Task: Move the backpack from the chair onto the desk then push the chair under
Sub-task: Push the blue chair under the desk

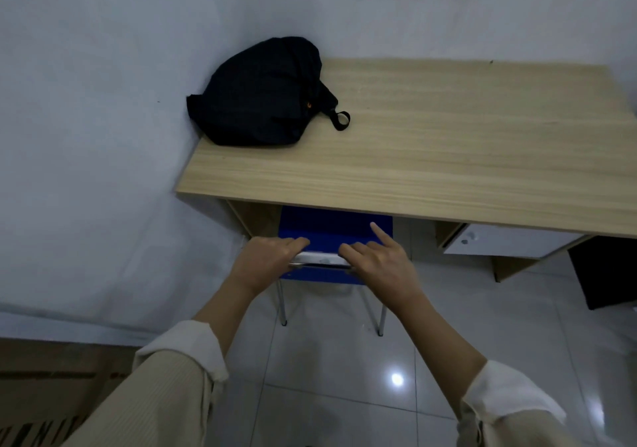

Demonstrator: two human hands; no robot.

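A black backpack (262,95) lies on the far left corner of the light wooden desk (431,157), against the wall. The blue chair (331,226) stands with its seat mostly beneath the desk's front edge; its metal legs rest on the tiled floor. My left hand (269,260) grips the left part of the chair's backrest top. My right hand (379,260) rests on the right part of the same backrest, with the index finger stretched out toward the desk.
A white wall runs along the left and behind the desk. Under the desk's right side sits a white drawer unit (496,240). A dark box (603,271) stands on the floor at the far right. Glossy floor tiles lie below me.
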